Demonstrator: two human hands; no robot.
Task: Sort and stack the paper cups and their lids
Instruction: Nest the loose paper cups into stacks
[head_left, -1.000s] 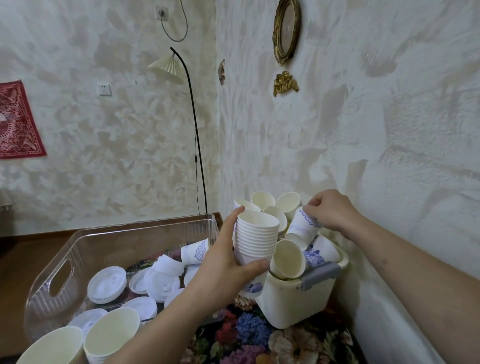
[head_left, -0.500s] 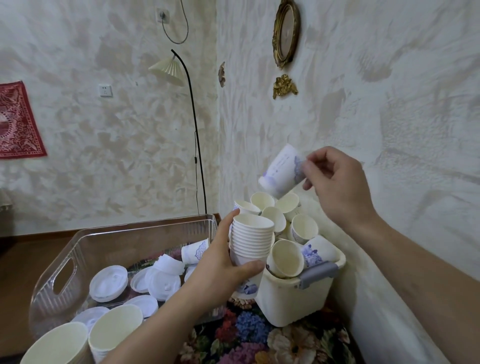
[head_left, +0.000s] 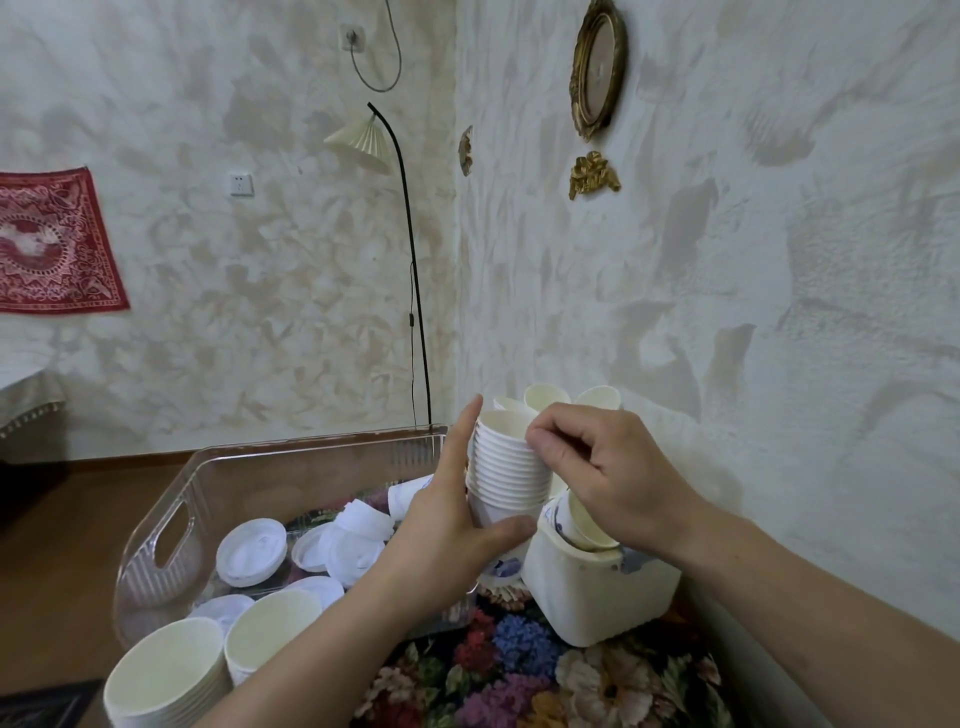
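My left hand (head_left: 447, 535) grips a tall stack of small white paper cups (head_left: 506, 467), held upright in front of the white bin (head_left: 587, 597). At the top right of that stack, my right hand (head_left: 608, 478) pinches the rim of the top cup, which sits nested in it. Several loose cups (head_left: 545, 397) stick up from the bin behind my hands, and one printed cup (head_left: 558, 519) lies at its front rim. White lids (head_left: 251, 553) lie scattered in the clear plastic tray (head_left: 291, 467) to the left.
Two stacks of larger cups (head_left: 166, 670) (head_left: 270, 634) stand at the tray's near end. A flowered cloth (head_left: 519, 675) covers the table under the bin. The plaster wall (head_left: 779, 364) is close on the right. A floor lamp (head_left: 358, 143) stands in the corner.
My right hand lifted a printed cup out of the bin, carried it up and left, and brought it down into the stack in my left hand.
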